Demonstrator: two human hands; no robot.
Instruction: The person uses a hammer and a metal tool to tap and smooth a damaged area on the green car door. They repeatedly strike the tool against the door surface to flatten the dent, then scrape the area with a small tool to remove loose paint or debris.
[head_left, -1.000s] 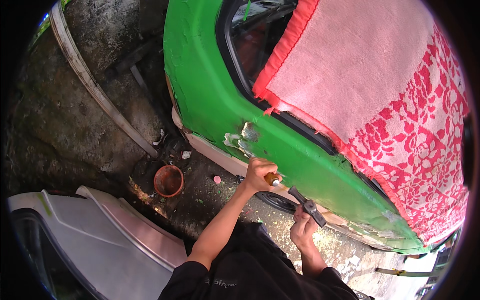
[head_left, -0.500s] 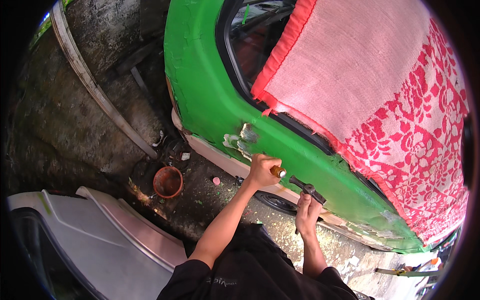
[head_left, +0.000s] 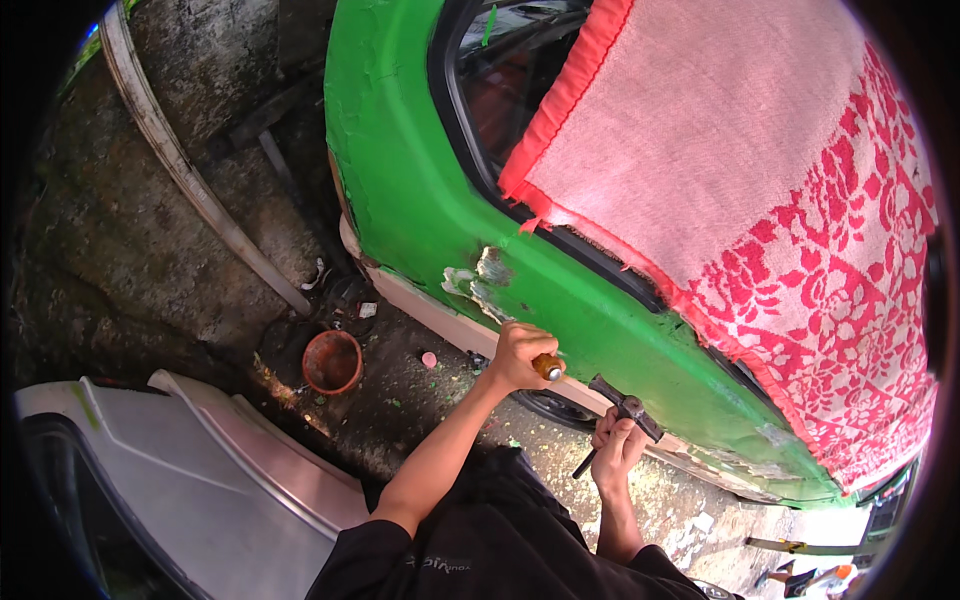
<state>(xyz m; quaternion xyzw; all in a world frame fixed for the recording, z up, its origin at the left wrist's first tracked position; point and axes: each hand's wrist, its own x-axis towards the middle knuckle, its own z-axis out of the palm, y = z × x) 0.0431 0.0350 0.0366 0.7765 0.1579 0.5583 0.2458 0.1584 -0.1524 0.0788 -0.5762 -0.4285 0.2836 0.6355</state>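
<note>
My left hand (head_left: 519,357) is closed around an amber-handled tool (head_left: 547,366) with a metal cap on its butt end. Its blade is hidden, so I cannot tell whether it is a chisel or a screwdriver. The fist is beside the green car side (head_left: 570,290), just below a patch of chipped, peeled paint (head_left: 489,268). To its right, my right hand (head_left: 616,447) grips a hammer (head_left: 632,408). The hammer's dark head is a short way from the tool's capped end, not touching it, and its thin handle sticks out below my fingers.
A red-and-pink patterned towel (head_left: 690,150) covers the car's windows and roof. Behind me stands a silver car (head_left: 220,480). A terracotta pot (head_left: 332,362) and paint flakes lie on the ground. A person (head_left: 825,580) is at the far lower right.
My left hand and its tool have shifted slightly downward. The hammer has moved down and right, away from the tool's butt, and more of its handle shows.
</note>
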